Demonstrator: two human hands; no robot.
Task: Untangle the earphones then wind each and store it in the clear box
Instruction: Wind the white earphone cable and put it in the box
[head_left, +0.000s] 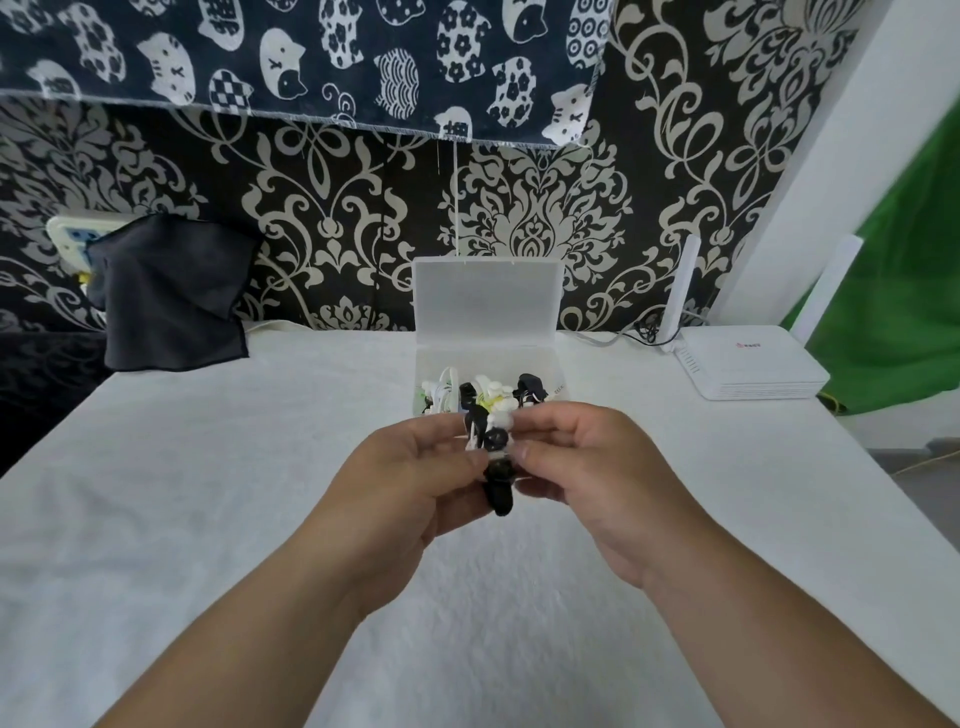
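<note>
You pinched the tangled black-and-white earphone bundle with both your left hand and right hand, just before the open clear plastic box (more earphones inside).

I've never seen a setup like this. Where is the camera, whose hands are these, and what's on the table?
There is no machine here: a person wears a wide-angle camera on the head, looking forward and down, so you see their own two arms. The left hand and right hand together pinch a small tangle of black and white earphones, held above the white table. Just behind stands a clear box, lid open, with more earphones inside. A white router lies at the right, a dark cloth at the back left.
</note>
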